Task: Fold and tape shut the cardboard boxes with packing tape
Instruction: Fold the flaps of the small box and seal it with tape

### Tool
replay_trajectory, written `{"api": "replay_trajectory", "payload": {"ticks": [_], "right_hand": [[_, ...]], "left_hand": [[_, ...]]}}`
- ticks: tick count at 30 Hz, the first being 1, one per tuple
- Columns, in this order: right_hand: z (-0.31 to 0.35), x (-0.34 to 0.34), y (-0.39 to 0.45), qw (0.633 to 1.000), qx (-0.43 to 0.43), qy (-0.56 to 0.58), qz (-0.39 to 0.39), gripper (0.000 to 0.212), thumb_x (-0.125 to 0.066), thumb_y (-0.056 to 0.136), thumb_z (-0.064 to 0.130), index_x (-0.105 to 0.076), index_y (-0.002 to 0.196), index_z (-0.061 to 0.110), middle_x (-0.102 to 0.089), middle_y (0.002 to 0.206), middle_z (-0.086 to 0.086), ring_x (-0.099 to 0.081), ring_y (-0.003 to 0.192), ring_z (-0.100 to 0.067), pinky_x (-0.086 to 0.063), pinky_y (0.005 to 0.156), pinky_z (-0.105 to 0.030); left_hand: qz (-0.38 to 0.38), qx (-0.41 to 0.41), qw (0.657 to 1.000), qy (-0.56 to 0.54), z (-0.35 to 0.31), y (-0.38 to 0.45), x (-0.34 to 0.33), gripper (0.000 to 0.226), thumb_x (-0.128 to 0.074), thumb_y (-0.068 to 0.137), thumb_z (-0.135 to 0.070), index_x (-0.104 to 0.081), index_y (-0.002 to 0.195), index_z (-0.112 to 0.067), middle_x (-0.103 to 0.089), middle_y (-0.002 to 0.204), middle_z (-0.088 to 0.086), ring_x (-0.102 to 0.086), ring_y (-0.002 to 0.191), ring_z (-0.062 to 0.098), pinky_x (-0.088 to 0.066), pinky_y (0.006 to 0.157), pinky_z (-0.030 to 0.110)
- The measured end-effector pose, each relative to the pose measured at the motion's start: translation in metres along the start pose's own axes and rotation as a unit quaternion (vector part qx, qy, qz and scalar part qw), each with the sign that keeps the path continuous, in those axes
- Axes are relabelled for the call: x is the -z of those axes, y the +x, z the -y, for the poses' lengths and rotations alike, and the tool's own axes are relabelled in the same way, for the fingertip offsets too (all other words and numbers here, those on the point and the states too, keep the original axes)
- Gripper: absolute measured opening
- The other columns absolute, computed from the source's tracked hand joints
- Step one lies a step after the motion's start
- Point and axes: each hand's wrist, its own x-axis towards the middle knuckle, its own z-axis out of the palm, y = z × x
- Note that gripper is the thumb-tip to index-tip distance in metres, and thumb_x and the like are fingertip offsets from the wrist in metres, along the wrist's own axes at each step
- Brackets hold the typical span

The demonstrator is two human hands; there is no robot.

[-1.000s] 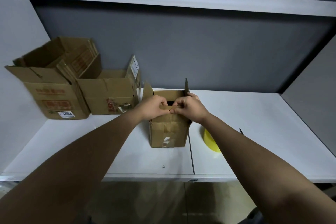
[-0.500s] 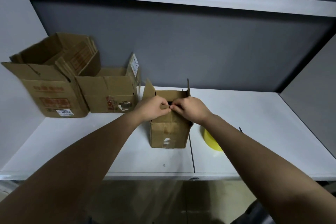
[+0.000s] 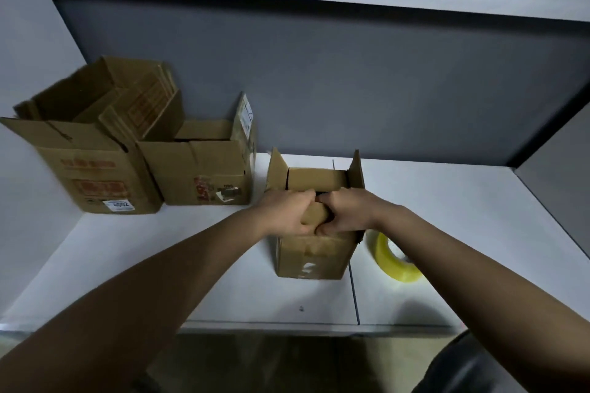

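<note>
Folding the first flap, nothing taped yet

Left hand (image 3: pixel 292 212) and right hand (image 3: pixel 346 212) grip the near flap of the small brown cardboard box (image 3: pixel 314 254) mid-table; side flaps stand upright, yellow tape roll (image 3: pixel 394 260) lies untouched beside it, two larger open cardboard boxes (image 3: pixel 127 153) wait.

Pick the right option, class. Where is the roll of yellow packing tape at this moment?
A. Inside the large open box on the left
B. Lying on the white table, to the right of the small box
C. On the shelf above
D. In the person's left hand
B: the roll of yellow packing tape lies on the white table, right of the small box, beside the right forearm; neither hand holds it.
</note>
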Motion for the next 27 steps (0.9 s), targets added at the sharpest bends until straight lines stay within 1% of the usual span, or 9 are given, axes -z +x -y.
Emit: {"api": "replay_trajectory", "payload": {"ticks": [2,4,7,10,13,15,17,22,27], "right_hand": [[-0.009,0.003,-0.003,0.988,-0.023,0.153,0.02,0.021,-0.058,0.089,0.032,-0.051,0.108,0.026,-0.062,0.097,-0.002,-0.058,0.091,-0.022,-0.045,0.08,-0.035],[-0.017,0.0,-0.009,0.98,-0.03,0.195,-0.039,0.011,-0.05,0.094,0.027,-0.046,0.104,0.024,-0.06,0.097,-0.002,-0.058,0.092,-0.024,-0.045,0.084,-0.038],[-0.018,-0.019,-0.021,0.988,-0.012,0.017,-0.155,0.028,-0.047,0.095,0.026,-0.044,0.121,0.016,-0.055,0.115,-0.005,-0.055,0.101,-0.027,-0.044,0.08,-0.036],[-0.012,-0.046,-0.032,0.966,0.004,-0.162,-0.203,0.055,-0.042,0.093,0.041,-0.045,0.14,0.012,-0.054,0.129,-0.008,-0.055,0.11,-0.029,-0.046,0.082,-0.039],[-0.004,-0.064,-0.038,0.958,-0.036,-0.218,-0.185,0.085,-0.033,0.083,0.064,-0.04,0.144,0.005,-0.051,0.142,-0.011,-0.054,0.123,-0.029,-0.048,0.089,-0.043],[-0.001,-0.072,-0.038,0.964,-0.041,-0.236,-0.113,0.093,-0.034,0.088,0.068,-0.01,0.153,0.005,-0.023,0.158,-0.013,-0.031,0.141,-0.03,-0.03,0.109,-0.046],[0.001,-0.075,-0.039,0.964,-0.047,-0.249,-0.083,0.089,-0.03,0.093,0.065,0.0,0.153,0.007,-0.019,0.158,-0.013,-0.026,0.141,-0.031,-0.02,0.112,-0.044],[-0.006,-0.093,-0.041,0.957,-0.029,-0.27,-0.103,0.075,-0.021,0.087,0.056,-0.056,0.132,0.008,-0.067,0.108,-0.009,-0.063,0.09,-0.025,-0.048,0.086,-0.037],[-0.011,-0.117,-0.035,0.94,0.039,-0.297,-0.161,0.042,-0.064,0.08,0.046,-0.074,0.106,0.013,-0.067,0.082,-0.002,-0.062,0.066,-0.019,-0.048,0.072,-0.029]], "left_hand": [[-0.011,0.014,0.999,-0.033,0.004,-0.006,-0.001,0.026,-0.049,0.093,-0.038,-0.038,0.106,-0.019,-0.06,0.1,0.003,-0.053,0.081,0.022,-0.032,0.066,0.03],[-0.063,0.03,0.996,-0.062,0.008,-0.013,-0.006,0.013,-0.04,0.098,-0.028,-0.033,0.104,-0.019,-0.056,0.103,0.004,-0.054,0.085,0.024,-0.032,0.068,0.031],[-0.11,0.039,0.992,-0.039,0.009,-0.019,-0.017,0.028,-0.04,0.095,-0.017,-0.039,0.124,-0.014,-0.049,0.12,0.007,-0.054,0.102,0.026,-0.04,0.081,0.036],[-0.108,0.031,0.992,0.066,0.004,-0.029,-0.025,0.052,-0.045,0.093,-0.028,-0.032,0.141,-0.016,-0.044,0.13,0.006,-0.051,0.115,0.024,-0.036,0.092,0.034],[-0.091,0.027,0.979,0.183,-0.005,-0.039,-0.034,0.084,-0.045,0.085,-0.058,-0.016,0.15,-0.012,-0.041,0.138,0.009,-0.045,0.121,0.026,-0.03,0.098,0.037],[-0.054,0.032,0.97,0.235,-0.014,-0.042,-0.041,0.097,-0.046,0.082,-0.067,-0.011,0.151,-0.007,-0.04,0.139,0.012,-0.042,0.122,0.028,-0.027,0.103,0.04],[-0.041,0.037,0.962,0.268,-0.02,-0.044,-0.048,0.094,-0.046,0.086,-0.065,-0.013,0.15,-0.005,-0.039,0.139,0.014,-0.039,0.124,0.03,-0.023,0.107,0.043],[-0.045,0.03,0.958,0.283,-0.025,-0.051,-0.057,0.077,-0.038,0.096,-0.054,-0.014,0.15,-0.005,-0.038,0.143,0.017,-0.03,0.133,0.032,-0.012,0.114,0.05],[-0.018,-0.002,0.945,0.328,-0.03,-0.052,-0.071,0.06,-0.027,0.102,-0.04,-0.023,0.148,-0.002,-0.049,0.131,0.019,-0.036,0.128,0.034,0.018,0.109,0.055]]}}
